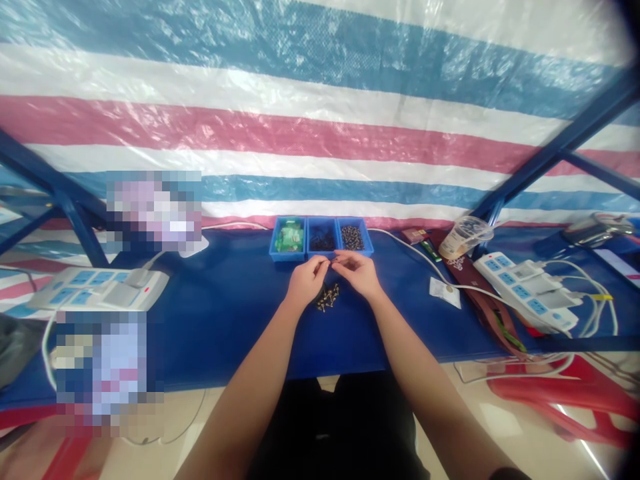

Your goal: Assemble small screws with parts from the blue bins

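Note:
My left hand and my right hand meet fingertip to fingertip above the blue table. Both are closed in a pinch, and whatever lies between the fingers is too small to name. Just below them a loose pile of small brass-coloured and dark screw-like pieces lies on the tabletop. Beyond my hands stand three joined blue bins. Green and clear plastic packets fill the left one, small black parts the middle one, and small shiny metal pieces the right one.
White power strips stand at the left and right, with cables trailing. A clear plastic cup, a brown strap and a small clear bag lie right. Blue frame bars flank a striped sheet. A red stool stands below.

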A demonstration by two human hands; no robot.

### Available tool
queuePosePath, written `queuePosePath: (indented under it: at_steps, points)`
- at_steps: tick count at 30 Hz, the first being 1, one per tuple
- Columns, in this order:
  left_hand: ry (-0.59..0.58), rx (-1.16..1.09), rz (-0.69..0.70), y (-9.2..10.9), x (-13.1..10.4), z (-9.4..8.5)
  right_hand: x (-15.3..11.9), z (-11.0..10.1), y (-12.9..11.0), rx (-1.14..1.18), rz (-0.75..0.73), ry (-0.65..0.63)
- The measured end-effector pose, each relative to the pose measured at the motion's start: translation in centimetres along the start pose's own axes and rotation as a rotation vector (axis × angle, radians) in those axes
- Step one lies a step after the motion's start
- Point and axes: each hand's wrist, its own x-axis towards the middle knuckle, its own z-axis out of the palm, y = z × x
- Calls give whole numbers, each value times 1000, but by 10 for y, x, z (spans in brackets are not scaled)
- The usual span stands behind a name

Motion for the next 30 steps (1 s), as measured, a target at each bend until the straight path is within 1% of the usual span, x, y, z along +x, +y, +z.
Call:
queuePosePath:
  at_steps: [6,11,18,30]
  points:
    - [11,-17,0,-2,1,2,0,-1,-2,-33,16,47]
    - [27,-43,-13,-3,2,3,1,-2,1,9,13,29]
    - [10,-20,1,1,1,0,2,-1,1,18,2,9]
    - [9,-21,-17,1,1,0,0,-1,-1,-99,10,3]
